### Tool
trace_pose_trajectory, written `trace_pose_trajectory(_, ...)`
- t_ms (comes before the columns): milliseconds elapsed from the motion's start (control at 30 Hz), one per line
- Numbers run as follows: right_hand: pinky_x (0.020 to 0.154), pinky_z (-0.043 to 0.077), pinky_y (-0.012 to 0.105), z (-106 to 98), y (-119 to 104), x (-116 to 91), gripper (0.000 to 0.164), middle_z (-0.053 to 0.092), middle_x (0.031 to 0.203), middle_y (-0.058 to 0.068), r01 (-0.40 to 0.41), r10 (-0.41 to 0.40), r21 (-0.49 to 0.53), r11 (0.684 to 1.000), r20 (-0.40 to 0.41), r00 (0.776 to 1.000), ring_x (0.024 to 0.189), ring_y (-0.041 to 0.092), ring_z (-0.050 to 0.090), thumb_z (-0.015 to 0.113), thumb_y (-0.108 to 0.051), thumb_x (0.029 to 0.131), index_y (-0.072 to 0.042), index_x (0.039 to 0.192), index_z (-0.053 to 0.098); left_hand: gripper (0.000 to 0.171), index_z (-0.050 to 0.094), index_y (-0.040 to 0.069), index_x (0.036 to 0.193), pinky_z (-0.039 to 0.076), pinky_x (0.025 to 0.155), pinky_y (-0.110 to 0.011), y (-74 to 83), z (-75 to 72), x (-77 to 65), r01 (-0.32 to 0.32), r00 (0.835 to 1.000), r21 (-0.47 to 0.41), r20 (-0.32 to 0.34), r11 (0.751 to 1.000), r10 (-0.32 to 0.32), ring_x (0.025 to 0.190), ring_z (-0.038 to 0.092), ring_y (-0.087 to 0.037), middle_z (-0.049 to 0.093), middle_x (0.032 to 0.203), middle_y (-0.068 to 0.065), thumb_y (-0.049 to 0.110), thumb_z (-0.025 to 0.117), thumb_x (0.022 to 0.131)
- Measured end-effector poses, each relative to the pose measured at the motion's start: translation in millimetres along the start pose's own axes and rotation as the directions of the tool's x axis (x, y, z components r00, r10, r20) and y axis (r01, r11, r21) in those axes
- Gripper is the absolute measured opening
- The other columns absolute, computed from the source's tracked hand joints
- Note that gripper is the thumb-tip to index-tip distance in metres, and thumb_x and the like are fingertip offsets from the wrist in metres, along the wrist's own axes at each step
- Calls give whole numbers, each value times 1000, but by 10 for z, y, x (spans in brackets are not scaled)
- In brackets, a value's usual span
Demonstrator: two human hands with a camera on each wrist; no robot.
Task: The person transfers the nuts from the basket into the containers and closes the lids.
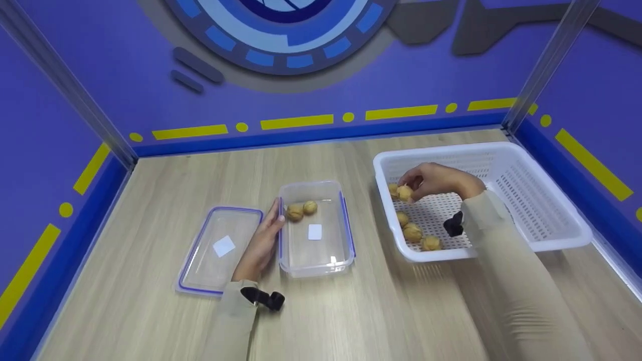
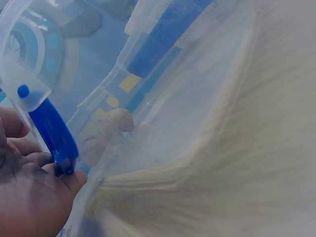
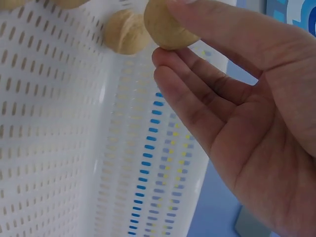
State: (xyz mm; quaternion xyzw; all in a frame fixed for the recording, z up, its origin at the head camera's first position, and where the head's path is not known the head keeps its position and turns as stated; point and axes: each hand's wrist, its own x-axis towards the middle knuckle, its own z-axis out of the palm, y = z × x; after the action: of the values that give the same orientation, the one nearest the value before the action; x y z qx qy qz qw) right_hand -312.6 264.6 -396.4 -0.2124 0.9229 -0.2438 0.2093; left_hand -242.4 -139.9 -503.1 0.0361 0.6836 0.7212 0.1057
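Observation:
My right hand (image 1: 435, 179) is inside the white basket (image 1: 556, 215), pinching a walnut (image 3: 168, 24) between thumb and fingers. Another walnut (image 3: 126, 32) lies just beside it. Along the basket's left side are several more walnuts, one near the front corner (image 1: 431, 243). With thumb at the rim and fingers along the wall, my left hand (image 1: 263, 240) grips the left side of a clear plastic container (image 1: 316, 255). Inside that container sit two walnuts, a darker one (image 1: 295, 212) and a lighter one (image 1: 310, 207), near its back left. The left wrist view shows a blue side latch (image 2: 57, 136) at the fingers.
A clear lid (image 1: 205, 265) with a blue seal and a white label (image 1: 223, 246) lies left of the container, close to my left forearm. Purple panels (image 1: 301, 95) wall off the back and both sides of the wooden table (image 1: 351, 321).

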Motion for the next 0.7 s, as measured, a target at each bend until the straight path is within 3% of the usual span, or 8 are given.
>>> trace_pose_trajectory(267,73,53,27,-64,-142,-13,38,70,97,10,109,-109,-9,994,-41,993,87,19,62,78,-6,77,-2,114,68,59,9,13,155,-3,123,-41,-4,0,16,11,1000,-4,-7,1000,-11,150,-5,-24,1,163,-4,18,36,104)
trace_pose_trajectory(700,83,55,41,-98,-381,-22,36,66,106,15,215,-224,-86,973,-110,968,94,26,63,76,-2,77,1,113,67,59,10,12,155,-4,123,-42,3,-2,1,4,1000,9,-3,1000,-4,150,-6,-26,0,163,-6,18,37,104)
